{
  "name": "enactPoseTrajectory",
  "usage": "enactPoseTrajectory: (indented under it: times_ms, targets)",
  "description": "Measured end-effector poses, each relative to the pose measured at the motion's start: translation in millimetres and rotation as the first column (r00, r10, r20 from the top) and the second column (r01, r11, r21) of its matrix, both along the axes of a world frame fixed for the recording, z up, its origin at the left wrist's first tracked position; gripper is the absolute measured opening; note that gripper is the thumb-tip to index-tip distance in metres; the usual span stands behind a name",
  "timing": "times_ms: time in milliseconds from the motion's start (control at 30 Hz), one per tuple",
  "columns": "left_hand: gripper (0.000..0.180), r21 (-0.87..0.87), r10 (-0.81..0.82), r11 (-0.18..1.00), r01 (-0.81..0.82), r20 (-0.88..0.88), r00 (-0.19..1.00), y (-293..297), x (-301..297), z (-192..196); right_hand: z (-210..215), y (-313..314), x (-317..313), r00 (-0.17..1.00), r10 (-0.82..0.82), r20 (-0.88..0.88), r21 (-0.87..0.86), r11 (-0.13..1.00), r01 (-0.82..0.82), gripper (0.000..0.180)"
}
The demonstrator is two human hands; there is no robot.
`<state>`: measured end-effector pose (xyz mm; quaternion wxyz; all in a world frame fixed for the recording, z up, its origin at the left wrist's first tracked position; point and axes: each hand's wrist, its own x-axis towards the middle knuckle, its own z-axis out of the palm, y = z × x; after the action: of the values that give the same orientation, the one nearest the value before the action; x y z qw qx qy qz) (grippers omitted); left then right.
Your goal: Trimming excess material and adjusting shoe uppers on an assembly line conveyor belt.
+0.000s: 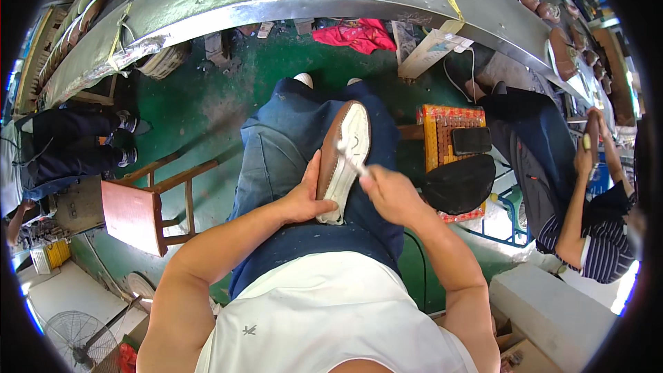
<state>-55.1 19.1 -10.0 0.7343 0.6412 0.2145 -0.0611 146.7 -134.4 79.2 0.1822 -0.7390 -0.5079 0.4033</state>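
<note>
A brown shoe upper [333, 139] lies across my lap with its pale underside turned up and its toe pointing away from me. My left hand [305, 193] grips it near the heel, fingers along the brown side and thumb over the whitish underside. In my right hand [390, 192] is a small pale tool [353, 160] with a slim handle, its head over the middle of the underside. Motion blurs the tool, so its exact kind cannot be made out. A dark curved mark shows on the underside beside its head.
A long metal bench [276, 17] curves across the far side, with shoes [545, 10] on its right part. A wooden stool [135, 211] lies tipped at left. At right, a phone [471, 141] and black cushion [459, 184] rest on a seat, near a co-worker [552, 166].
</note>
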Motion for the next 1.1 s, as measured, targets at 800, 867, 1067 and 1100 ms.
enactPoseTrajectory:
  times_ms: [800,867,1067,1100]
  targets:
    - [0.053,0.142,0.243,0.947,-0.289,0.276,0.930,183.4,115.4,199.2,77.2,58.4,373.8,0.376,-0.693,0.615,0.625,0.719,0.303,0.045]
    - [0.061,0.480,0.130,0.855,-0.198,0.172,0.976,232.5,146.7,251.6,64.6,57.1,426.0,0.310,-0.668,0.677,0.571,0.742,0.352,0.046]
    - [0.066,0.961,0.065,-0.227,0.155,-0.144,0.987,377.5,263.8,309.0,56.5,75.8,451.7,0.292,-0.709,0.642,0.594,0.701,0.395,0.049]
    - [0.066,0.964,0.043,-0.222,0.147,-0.141,0.989,400.9,280.1,300.0,59.4,72.9,452.1,0.314,-0.730,0.607,0.612,0.681,0.401,0.049]
